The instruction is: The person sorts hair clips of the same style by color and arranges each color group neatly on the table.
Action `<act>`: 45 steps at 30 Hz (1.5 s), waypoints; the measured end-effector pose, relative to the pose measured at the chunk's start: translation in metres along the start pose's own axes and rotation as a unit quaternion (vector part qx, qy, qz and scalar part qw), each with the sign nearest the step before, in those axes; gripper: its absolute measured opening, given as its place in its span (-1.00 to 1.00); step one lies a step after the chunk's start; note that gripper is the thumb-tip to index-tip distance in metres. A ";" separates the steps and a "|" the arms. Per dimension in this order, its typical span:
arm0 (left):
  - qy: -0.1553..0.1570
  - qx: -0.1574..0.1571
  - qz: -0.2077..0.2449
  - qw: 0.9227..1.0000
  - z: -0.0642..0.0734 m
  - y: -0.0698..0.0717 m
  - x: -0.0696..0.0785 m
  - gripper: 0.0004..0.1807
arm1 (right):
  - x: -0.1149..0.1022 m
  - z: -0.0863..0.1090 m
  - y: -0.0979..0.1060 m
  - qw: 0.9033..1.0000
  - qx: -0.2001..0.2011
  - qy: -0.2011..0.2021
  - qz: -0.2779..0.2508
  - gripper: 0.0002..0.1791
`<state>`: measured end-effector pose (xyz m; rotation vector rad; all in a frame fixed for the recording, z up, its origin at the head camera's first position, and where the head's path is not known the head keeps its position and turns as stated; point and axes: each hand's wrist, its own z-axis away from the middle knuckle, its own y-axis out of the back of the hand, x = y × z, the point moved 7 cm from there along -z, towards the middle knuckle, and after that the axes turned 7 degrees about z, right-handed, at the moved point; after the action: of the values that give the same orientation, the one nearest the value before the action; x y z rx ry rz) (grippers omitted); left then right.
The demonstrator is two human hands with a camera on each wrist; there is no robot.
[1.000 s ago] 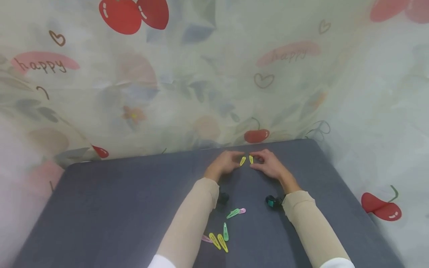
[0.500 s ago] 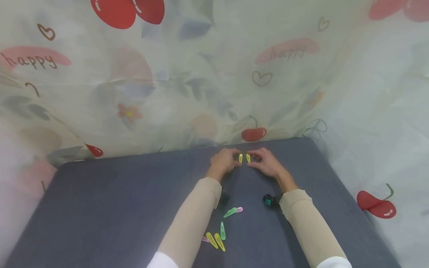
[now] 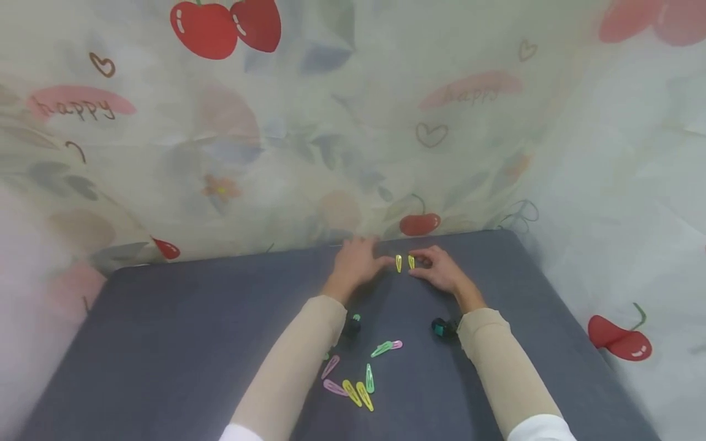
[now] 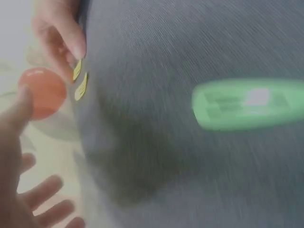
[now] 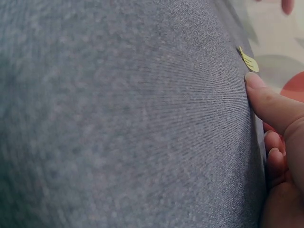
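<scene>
Two yellow hair clips lie side by side near the table's far edge in the head view. My left hand (image 3: pixel 355 266) is spread open just left of the left yellow clip (image 3: pixel 399 264), apart from it; the left wrist view shows its fingers (image 4: pixel 45 190) extended and holding nothing. With thumb and forefinger at its two ends, my right hand (image 3: pixel 439 271) pinches the right yellow hair clip (image 3: pixel 411 262). The right wrist view has one yellow clip (image 5: pixel 249 61) just past the thumb tip, the other hidden there.
Closer in on the dark grey table (image 3: pixel 209 343) lie more hair clips: green (image 3: pixel 369 378), pink (image 3: pixel 331 366), and two yellow ones (image 3: pixel 364 397). Another green clip (image 3: pixel 381 349) overlaps a pink one (image 3: pixel 396 345). A printed curtain (image 3: pixel 309 153) hangs behind the table.
The left yellow clip was turned from slanted to upright beside the right one. My left hand then let go and drew back leftward, opening. My right hand keeps its pinch.
</scene>
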<state>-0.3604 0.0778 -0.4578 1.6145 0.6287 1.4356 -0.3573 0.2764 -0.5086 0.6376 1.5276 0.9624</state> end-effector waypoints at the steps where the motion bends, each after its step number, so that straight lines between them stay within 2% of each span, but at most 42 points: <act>1: -0.009 0.008 -0.011 1.000 0.002 0.005 0.000 -0.20 | 0.001 0.000 0.000 1.000 0.001 -0.001 0.002 -0.42; 4: -0.042 0.030 -0.050 0.997 0.011 0.017 0.000 -0.08 | 0.004 0.002 0.000 1.000 0.000 -0.003 0.002 -0.42; 7: -0.083 0.051 -0.090 0.991 0.023 0.026 0.001 0.00 | 0.005 0.003 0.000 1.000 -0.002 -0.009 -0.002 -0.42; 11: -0.126 0.068 -0.129 0.981 0.047 0.032 0.002 0.06 | 0.006 0.004 0.000 1.000 -0.003 -0.009 -0.001 -0.42; 14: -0.145 0.066 -0.130 0.979 0.072 0.034 0.004 0.08 | 0.005 0.005 0.000 1.000 -0.001 -0.008 0.000 -0.43; 19: -0.160 0.044 -0.103 0.981 0.114 0.030 0.002 0.10 | 0.003 0.005 0.000 1.000 0.001 -0.007 -0.008 -0.43; 22: -0.171 0.033 -0.086 0.981 0.134 0.026 -0.001 0.12 | 0.002 0.005 -0.001 1.000 -0.001 -0.009 -0.012 -0.43; 25: -0.174 0.017 -0.062 0.983 0.152 0.021 -0.004 0.13 | 0.001 0.005 -0.001 1.000 -0.003 -0.012 -0.016 -0.43; 30: -0.150 -0.020 -0.010 0.988 0.182 0.007 -0.014 0.18 | -0.001 0.004 -0.002 1.000 -0.016 -0.009 -0.024 -0.41; 33: -0.144 -0.022 -0.006 0.989 0.195 -0.003 -0.017 0.17 | 0.000 0.004 -0.001 0.999 -0.019 -0.016 -0.025 -0.41; 39: -0.127 -0.016 -0.021 0.992 0.208 -0.020 -0.022 0.05 | 0.002 0.003 0.000 0.999 -0.021 -0.021 -0.027 -0.41; 45: -0.118 -0.014 -0.033 0.992 0.216 -0.027 -0.026 -0.12 | 0.001 0.003 -0.001 0.999 -0.017 -0.021 -0.016 -0.41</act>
<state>-0.1531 0.0120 -0.4867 1.6935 0.5168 1.1778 -0.3548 0.2772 -0.5101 0.6033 1.4770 0.9428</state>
